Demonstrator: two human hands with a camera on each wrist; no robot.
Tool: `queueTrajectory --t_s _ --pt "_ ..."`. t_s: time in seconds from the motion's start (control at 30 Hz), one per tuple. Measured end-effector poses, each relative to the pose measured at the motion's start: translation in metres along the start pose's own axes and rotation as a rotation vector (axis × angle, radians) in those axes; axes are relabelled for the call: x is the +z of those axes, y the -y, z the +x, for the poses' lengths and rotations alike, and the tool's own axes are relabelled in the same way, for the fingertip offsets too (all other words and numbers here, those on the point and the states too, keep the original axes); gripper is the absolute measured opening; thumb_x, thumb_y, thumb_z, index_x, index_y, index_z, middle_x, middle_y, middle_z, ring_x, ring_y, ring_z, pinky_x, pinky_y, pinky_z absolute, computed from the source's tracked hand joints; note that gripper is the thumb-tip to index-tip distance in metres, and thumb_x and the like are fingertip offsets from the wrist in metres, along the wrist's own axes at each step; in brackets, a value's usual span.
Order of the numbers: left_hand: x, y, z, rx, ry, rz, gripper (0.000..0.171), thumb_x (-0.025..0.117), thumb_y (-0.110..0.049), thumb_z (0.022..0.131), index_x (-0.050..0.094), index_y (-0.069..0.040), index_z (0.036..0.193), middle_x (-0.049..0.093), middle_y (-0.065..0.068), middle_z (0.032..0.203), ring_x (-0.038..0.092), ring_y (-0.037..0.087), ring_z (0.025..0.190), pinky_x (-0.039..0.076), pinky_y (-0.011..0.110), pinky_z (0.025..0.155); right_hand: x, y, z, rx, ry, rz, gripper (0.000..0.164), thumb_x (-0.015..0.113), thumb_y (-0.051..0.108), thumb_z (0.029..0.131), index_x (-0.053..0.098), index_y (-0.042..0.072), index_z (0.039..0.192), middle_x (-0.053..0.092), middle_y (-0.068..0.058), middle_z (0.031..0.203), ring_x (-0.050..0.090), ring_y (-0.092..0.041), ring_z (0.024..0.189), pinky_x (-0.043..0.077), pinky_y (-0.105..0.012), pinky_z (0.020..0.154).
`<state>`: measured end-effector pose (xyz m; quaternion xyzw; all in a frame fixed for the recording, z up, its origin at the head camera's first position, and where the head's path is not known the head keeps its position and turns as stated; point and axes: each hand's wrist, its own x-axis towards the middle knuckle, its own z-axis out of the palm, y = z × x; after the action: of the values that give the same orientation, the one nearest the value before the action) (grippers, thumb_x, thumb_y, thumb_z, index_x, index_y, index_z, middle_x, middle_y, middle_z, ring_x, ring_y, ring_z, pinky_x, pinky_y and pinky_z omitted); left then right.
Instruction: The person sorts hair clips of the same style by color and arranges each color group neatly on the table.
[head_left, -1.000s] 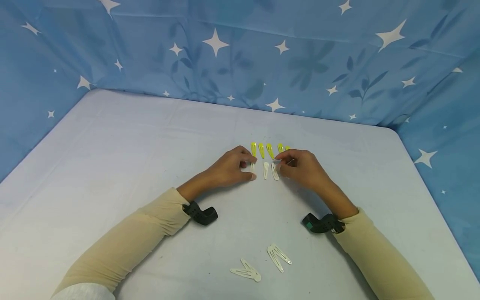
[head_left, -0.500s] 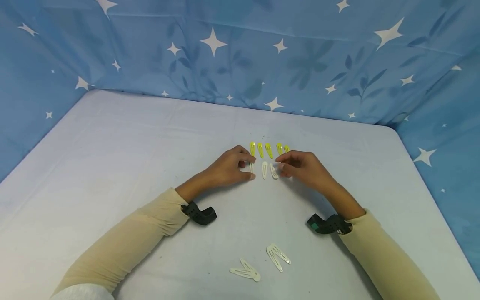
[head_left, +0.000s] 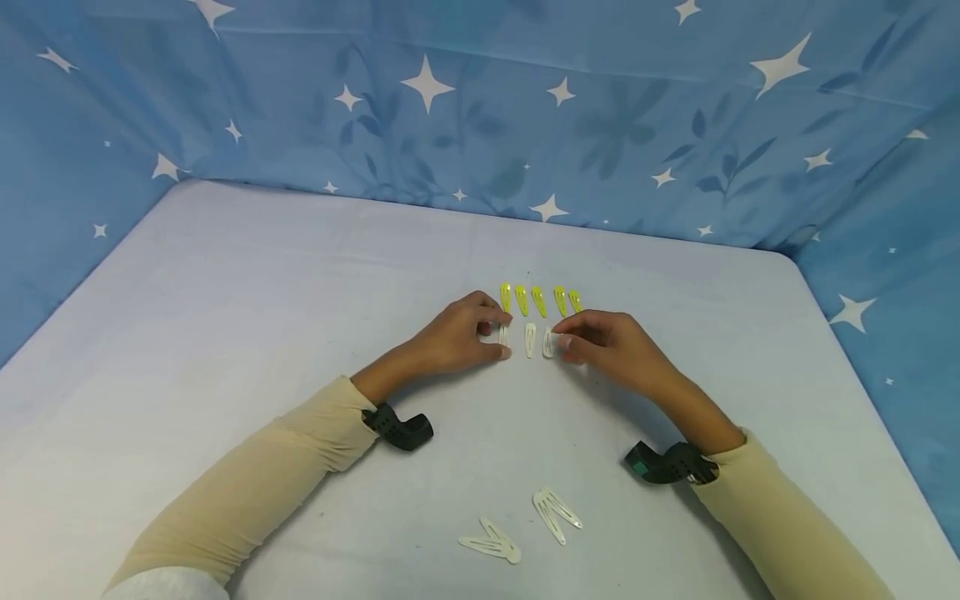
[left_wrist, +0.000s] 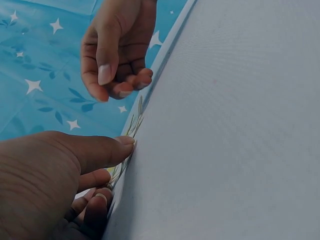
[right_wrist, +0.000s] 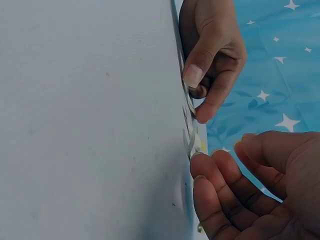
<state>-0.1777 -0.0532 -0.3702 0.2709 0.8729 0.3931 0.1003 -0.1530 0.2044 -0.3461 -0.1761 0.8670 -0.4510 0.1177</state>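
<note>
- The left hand (head_left: 457,337) has its thumb and forefinger set apart at the two ends of the left white clip (head_left: 503,335); its grip pinches that clip lengthwise, low at the bench (head_left: 420,508).
- The right hand (head_left: 615,348) has its grip loosely spread, fingers bent, fingertips just beside the right white clip (head_left: 548,343); whether they touch it I cannot tell.
- The middle white clip (head_left: 530,340) lies between the other two, with its broad rounded end toward the curtain (head_left: 465,108) and its narrow end toward the person.
- The left clip's long axis runs the same way; fingertips cover its ends. The right clip's does too, roughly, but which end is broad is hard to make out.
- Beyond them lie five yellow clips (head_left: 538,302) in a row, rounded ends away from the person, with a wider gap between third and fourth.
- Nearer the person are two fanned pairs: one pair (head_left: 491,542) with rounded ends overlapping at the right, another pair (head_left: 557,514) with narrow ends pointing nearer and rightward.
- Both wrist views show the clips almost edge-on, thin and overlapping, so single ones are hard to separate.
- The sleeves (head_left: 255,475) are cut off below.
</note>
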Motion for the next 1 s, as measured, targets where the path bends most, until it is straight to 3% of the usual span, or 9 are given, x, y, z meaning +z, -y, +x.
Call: queueTrajectory --t_s 0.4,0.63,1.0 --pt "-0.001 -0.001 -0.001 -0.006 0.009 -0.017 0.044 0.076 -0.018 0.086 0.065 -0.004 0.126 0.052 0.006 0.117 0.052 0.017 0.095 0.045 0.028 0.082 -0.007 0.005 -0.02 -0.013 -0.01 -0.031 0.019 0.062 0.007 0.095 0.067 0.0 0.112 0.069 -0.01 0.094 0.067 -0.02 0.082 0.051 -0.026 0.071" --pt "-0.002 -0.001 -0.001 -0.009 0.009 -0.02 0.044 0.076 -0.018 0.086 0.065 -0.004 0.127 0.052 0.006 0.117 0.052 0.017 0.095 0.045 0.028 0.082 -0.006 0.004 -0.026 -0.017 0.022 0.007 0.019 0.064 0.005 0.094 0.067 -0.001 0.112 0.068 -0.011 0.097 0.067 -0.02 0.082 0.053 -0.026 0.073" --pt "-0.002 0.0 -0.002 0.004 0.01 -0.025 0.045 0.075 -0.018 0.086 0.064 -0.003 0.127 0.052 0.007 0.117 0.052 0.017 0.094 0.045 0.029 0.081 0.001 0.004 -0.035 -0.026 0.043 -0.024 0.02 0.07 0.005 0.089 0.07 0.004 0.11 0.066 -0.004 0.092 0.06 -0.021 0.08 0.05 -0.026 0.065"
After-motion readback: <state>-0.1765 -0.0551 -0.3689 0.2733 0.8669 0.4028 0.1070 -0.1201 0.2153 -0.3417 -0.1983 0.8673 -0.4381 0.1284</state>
